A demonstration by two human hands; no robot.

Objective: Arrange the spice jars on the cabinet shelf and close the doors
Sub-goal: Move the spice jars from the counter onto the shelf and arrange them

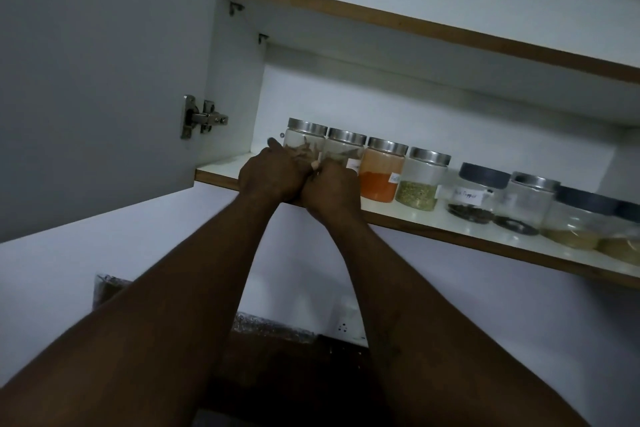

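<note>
A row of spice jars stands on the lower cabinet shelf. My left hand wraps the leftmost glass jar, which has a steel lid and brown pieces inside. My right hand grips the second steel-lidded jar beside it. Both hands touch each other at the shelf's front edge. To their right stand an orange powder jar, a green herb jar, a labelled black pepper jar with a dark lid, and several more jars.
The left cabinet door hangs open, its steel hinge near my left hand. An upper shelf runs above the jars. Below are a white wall, a wall socket and a dark counter.
</note>
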